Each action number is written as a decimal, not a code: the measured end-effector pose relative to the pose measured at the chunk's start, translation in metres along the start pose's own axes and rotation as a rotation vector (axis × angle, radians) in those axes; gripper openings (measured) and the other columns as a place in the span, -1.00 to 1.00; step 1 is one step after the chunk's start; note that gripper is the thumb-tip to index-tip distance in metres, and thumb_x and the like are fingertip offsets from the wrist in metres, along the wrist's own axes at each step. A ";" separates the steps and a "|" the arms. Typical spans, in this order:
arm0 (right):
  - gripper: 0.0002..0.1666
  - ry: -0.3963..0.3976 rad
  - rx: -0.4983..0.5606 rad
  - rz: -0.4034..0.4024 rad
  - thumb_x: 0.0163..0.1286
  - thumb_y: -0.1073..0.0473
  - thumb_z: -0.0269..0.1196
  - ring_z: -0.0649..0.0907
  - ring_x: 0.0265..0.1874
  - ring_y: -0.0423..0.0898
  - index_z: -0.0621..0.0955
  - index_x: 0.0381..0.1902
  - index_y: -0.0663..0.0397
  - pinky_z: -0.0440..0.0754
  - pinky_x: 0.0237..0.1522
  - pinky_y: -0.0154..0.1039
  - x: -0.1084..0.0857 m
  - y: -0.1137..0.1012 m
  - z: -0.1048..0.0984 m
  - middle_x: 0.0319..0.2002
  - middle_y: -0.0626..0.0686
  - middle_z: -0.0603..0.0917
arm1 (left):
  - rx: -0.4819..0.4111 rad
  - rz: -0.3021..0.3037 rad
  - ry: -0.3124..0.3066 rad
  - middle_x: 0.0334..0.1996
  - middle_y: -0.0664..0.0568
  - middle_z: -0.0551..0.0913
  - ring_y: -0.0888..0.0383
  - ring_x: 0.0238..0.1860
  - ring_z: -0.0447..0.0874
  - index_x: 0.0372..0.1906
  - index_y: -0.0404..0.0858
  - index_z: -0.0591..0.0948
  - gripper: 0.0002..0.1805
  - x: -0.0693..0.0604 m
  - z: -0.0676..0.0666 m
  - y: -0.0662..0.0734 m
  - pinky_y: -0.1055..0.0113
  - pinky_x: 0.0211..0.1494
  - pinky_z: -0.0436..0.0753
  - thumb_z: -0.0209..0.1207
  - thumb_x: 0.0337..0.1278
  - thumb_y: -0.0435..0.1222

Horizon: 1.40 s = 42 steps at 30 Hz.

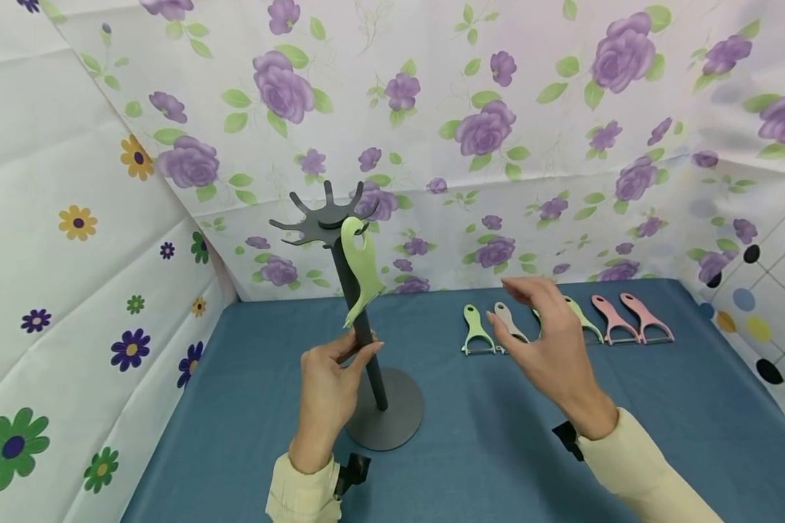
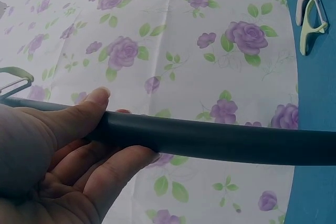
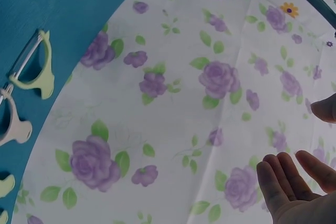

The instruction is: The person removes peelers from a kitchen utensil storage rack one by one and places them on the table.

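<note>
My left hand grips the dark grey pole of a utensil stand, thumb on one side and fingers on the other. The stand's round base rests on the table, and a spoked hook ring tops the pole. From one hook hangs a light green peeler. Held in the air, my right hand has thumb and fingers apart with nothing between them. Behind it lies a row of peelers: a green peeler at the left, then a whitish peeler, partly hidden by the hand.
Farther right in the row are another green peeler and two pink peelers. A blue cloth covers the table. Flower-printed sheeting rises behind it, with patterned sheets at both sides.
</note>
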State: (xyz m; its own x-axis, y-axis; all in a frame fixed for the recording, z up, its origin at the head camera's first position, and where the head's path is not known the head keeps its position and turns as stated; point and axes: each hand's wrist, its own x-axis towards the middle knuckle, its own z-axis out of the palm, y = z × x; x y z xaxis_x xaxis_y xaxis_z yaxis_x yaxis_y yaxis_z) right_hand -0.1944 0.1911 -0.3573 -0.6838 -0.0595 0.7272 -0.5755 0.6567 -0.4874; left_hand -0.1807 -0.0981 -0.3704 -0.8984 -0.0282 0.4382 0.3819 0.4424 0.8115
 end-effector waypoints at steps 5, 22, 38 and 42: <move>-0.34 0.002 0.032 0.012 0.21 0.32 0.49 0.65 0.11 0.05 0.59 0.28 0.08 0.43 0.27 -0.62 -0.001 -0.006 0.006 0.13 0.15 0.64 | 0.004 0.003 -0.002 -0.21 -0.04 0.85 0.04 -0.06 0.84 -0.04 -0.23 0.81 -0.76 0.000 0.000 0.000 0.09 0.05 0.80 0.38 0.22 -0.27; -0.33 0.000 0.117 0.024 0.24 0.27 0.49 0.66 0.15 -0.01 0.57 0.31 0.00 0.53 0.30 -0.49 0.005 -0.027 0.018 0.14 0.09 0.64 | 0.000 -0.008 -0.008 -0.20 -0.01 0.85 0.06 -0.06 0.84 -0.03 -0.18 0.81 -0.76 0.000 0.000 -0.001 0.07 0.03 0.81 0.38 0.23 -0.23; -0.31 -0.015 0.197 0.013 0.24 0.26 0.50 0.64 0.18 -0.04 0.55 0.32 0.01 0.58 0.32 -0.37 0.010 -0.049 0.027 0.14 0.08 0.62 | -0.007 -0.013 -0.018 -0.19 -0.01 0.85 0.06 -0.05 0.84 -0.03 -0.18 0.81 -0.77 0.001 -0.001 -0.001 0.08 0.04 0.81 0.37 0.24 -0.24; -0.30 -0.011 0.216 0.003 0.22 0.27 0.51 0.64 0.18 -0.02 0.55 0.32 0.04 0.57 0.33 -0.38 0.010 -0.055 0.030 0.15 0.10 0.62 | -0.008 -0.024 -0.016 -0.20 -0.01 0.85 0.07 -0.06 0.84 -0.04 -0.17 0.81 -0.77 0.001 -0.001 -0.001 0.08 0.04 0.81 0.37 0.24 -0.24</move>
State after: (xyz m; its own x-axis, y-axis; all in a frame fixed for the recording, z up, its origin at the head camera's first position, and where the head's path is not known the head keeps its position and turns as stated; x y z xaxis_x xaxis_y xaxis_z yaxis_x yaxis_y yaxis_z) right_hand -0.1835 0.1321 -0.3374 -0.6902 -0.0669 0.7205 -0.6552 0.4803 -0.5831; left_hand -0.1815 -0.0990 -0.3705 -0.9107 -0.0243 0.4123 0.3618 0.4344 0.8248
